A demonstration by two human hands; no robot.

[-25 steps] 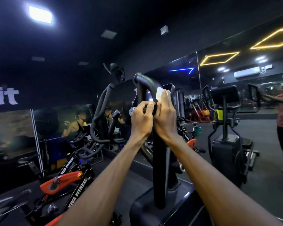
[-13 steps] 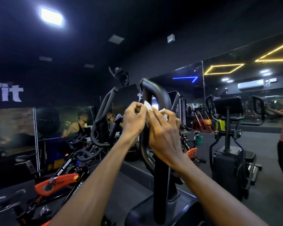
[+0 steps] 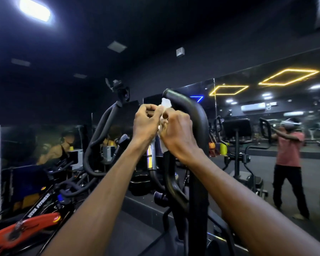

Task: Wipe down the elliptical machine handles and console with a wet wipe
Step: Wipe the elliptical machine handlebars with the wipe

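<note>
While both hands work at frame centre, the white wet wipe (image 3: 163, 115) sits bunched between them, its top corner poking up at twelve o'clock and a lower fold trailing down at six o'clock beside the wrist. Left hand (image 3: 146, 121), fingers curled in, pinches the wipe's left edge; right hand (image 3: 177, 131), also curled, grips the wipe from the three o'clock side. Both hands are closed on that wipe, knuckles toward the camera.

Just at three o'clock of the hands rises the elliptical's black curved handle (image 3: 194, 115), arching up and over, its rounded end near the top of the wipe. Below the left wrist, at six o'clock, a shiny chrome grip sensor (image 3: 150, 156) catches the light. Out at nine o'clock, a second black looped handlebar (image 3: 100, 130) curves away.

Wider now: at seven o'clock, low in the frame, a spin bike with an orange frame (image 3: 26, 230). At three o'clock, a mirror wall (image 3: 266, 108) shows yellow diamond lights and a reflected person in a pink shirt (image 3: 289, 150). At eleven o'clock, a bright ceiling light (image 3: 34, 9).
</note>
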